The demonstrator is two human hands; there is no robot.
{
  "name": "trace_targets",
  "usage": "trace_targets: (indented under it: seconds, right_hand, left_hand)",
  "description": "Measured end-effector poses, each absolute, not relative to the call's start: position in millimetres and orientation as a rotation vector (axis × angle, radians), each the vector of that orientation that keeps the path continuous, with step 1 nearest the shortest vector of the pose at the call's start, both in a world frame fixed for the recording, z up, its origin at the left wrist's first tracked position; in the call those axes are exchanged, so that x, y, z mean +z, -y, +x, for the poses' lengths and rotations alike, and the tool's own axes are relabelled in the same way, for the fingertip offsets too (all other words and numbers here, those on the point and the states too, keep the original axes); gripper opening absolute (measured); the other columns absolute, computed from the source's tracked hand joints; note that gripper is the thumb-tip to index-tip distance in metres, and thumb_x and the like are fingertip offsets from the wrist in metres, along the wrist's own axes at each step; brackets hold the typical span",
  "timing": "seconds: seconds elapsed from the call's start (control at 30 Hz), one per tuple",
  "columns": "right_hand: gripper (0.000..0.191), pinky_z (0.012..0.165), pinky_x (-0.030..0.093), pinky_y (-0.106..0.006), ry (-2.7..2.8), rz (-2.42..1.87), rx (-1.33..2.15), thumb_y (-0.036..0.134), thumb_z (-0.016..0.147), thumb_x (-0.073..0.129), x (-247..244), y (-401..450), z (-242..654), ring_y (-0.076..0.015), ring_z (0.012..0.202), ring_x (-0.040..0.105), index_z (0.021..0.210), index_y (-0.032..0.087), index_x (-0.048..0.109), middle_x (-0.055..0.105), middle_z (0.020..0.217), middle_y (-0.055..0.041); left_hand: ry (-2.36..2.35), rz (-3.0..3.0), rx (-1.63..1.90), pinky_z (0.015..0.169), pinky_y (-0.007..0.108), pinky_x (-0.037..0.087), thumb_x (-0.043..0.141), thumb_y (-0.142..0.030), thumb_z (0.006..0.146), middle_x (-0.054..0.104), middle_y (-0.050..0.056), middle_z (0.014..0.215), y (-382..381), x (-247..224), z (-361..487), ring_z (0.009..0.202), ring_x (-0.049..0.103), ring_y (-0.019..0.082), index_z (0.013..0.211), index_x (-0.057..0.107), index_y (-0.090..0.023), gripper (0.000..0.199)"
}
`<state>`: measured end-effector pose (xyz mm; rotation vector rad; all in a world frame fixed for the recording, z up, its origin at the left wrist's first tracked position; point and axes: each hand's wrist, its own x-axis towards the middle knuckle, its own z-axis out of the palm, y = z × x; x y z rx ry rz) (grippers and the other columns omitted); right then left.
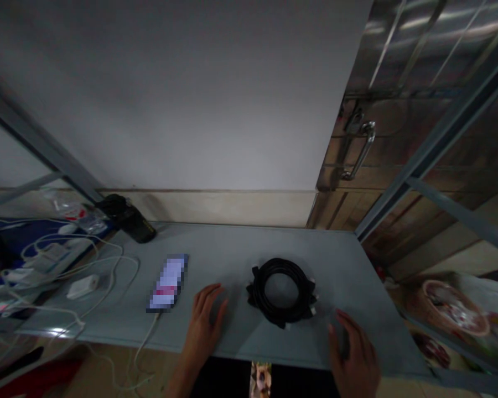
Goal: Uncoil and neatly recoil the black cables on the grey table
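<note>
A coiled black cable [302,276] lies on the grey tabletop [228,249], wound into a ring with several plug ends sticking out at its sides. My left hand [205,320] rests at the table's front edge, left of the coil and apart from it, thumb and fingers spread with nothing between them. On the other side, my right hand [353,345] is just right of the coil, also apart from it, its thumb and fingers parted and holding nothing. A phone [169,283] with a lit, pixelated screen lies left of my left hand, a white cord at its lower end.
Tangled white cords and a white charger [83,287] cover the left side, near a power strip [52,260]. A dark bottle [126,218] leans at the back left by a clear plastic bottle [81,215]. Metal posts flank the table; a basket [456,307] stands low right.
</note>
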<state>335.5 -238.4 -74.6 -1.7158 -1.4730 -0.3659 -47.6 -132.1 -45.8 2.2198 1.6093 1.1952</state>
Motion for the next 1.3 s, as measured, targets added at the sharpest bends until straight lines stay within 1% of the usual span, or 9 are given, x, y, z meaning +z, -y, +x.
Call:
trace_targets:
  seconds: [0.1, 0.2, 0.43, 0.6, 0.87, 1.3]
  right_hand:
    - [0.031, 0.095, 0.056, -0.048, 1.429, -1.699, -0.430, 0.043, 0.115, 0.062, -71.8, 235.0, 333.0, -0.0334, 0.106, 0.078, 0.131, 0.018, 0.070, 0.081, 0.123, -0.0162]
    - [0.022, 0.095, 0.055, -0.048, 1.466, -1.662, -0.435, 0.035, 0.114, 0.063, -73.5, 237.1, 332.2, -0.0326, 0.104, 0.079, 0.129, 0.020, 0.071, 0.083, 0.121, -0.0145]
    - [0.017, 0.092, 0.056, -0.046, 1.484, -1.628, -0.406, 0.026, 0.112, 0.063, -75.3, 239.7, 333.0, -0.0306, 0.100, 0.079, 0.126, 0.021, 0.070, 0.082, 0.115, -0.0128]
    - [0.017, 0.091, 0.055, -0.044, 1.505, -1.636, -0.452, 0.027, 0.114, 0.061, -78.5, 239.4, 334.7, -0.0292, 0.098, 0.078, 0.126, 0.019, 0.070, 0.083, 0.113, -0.0127]
    - [0.025, 0.089, 0.054, -0.040, 1.510, -1.633, -0.528, 0.035, 0.119, 0.055, -79.5, 237.7, 335.6, -0.0262, 0.093, 0.077, 0.120, 0.016, 0.071, 0.082, 0.107, -0.0120]
    - [0.024, 0.089, 0.053, -0.040, 1.528, -1.631, -0.511, 0.034, 0.119, 0.054, -79.1, 238.3, 336.4, -0.0259, 0.092, 0.077, 0.120, 0.016, 0.070, 0.082, 0.106, -0.0125]
  left_hand:
    - [-1.639, 2.200, 1.208, 0.112, 0.058, 0.063, 0.064, -0.035, 0.111, 0.073, 0.011, 0.138, 133.8, -43.8, -45.4, 0.130, 0.072, 0.033, 0.140, 0.067, -0.032, 0.029]
    - [-1.674, 2.169, 1.228, 0.111, 0.056, 0.064, 0.063, -0.035, 0.112, 0.073, 0.010, 0.135, 134.9, -42.6, -45.9, 0.127, 0.073, 0.031, 0.139, 0.068, -0.032, 0.028]
    - [-1.683, 2.139, 1.267, 0.108, 0.052, 0.065, 0.063, -0.037, 0.111, 0.074, 0.008, 0.128, 134.0, -42.0, -45.8, 0.121, 0.076, 0.030, 0.133, 0.071, -0.032, 0.024]
    - [-1.703, 2.129, 1.287, 0.108, 0.051, 0.064, 0.063, -0.037, 0.111, 0.075, 0.009, 0.128, 134.1, -42.6, -44.8, 0.121, 0.076, 0.030, 0.131, 0.072, -0.030, 0.023]
    - [-1.686, 2.182, 1.288, 0.106, 0.049, 0.065, 0.063, -0.036, 0.112, 0.075, 0.009, 0.126, 133.6, -46.1, -48.0, 0.118, 0.077, 0.029, 0.132, 0.073, -0.028, 0.023]
    - [-1.669, 2.201, 1.293, 0.104, 0.046, 0.066, 0.063, -0.033, 0.112, 0.076, 0.009, 0.124, 133.6, -43.0, -46.9, 0.116, 0.077, 0.028, 0.130, 0.073, -0.028, 0.022]
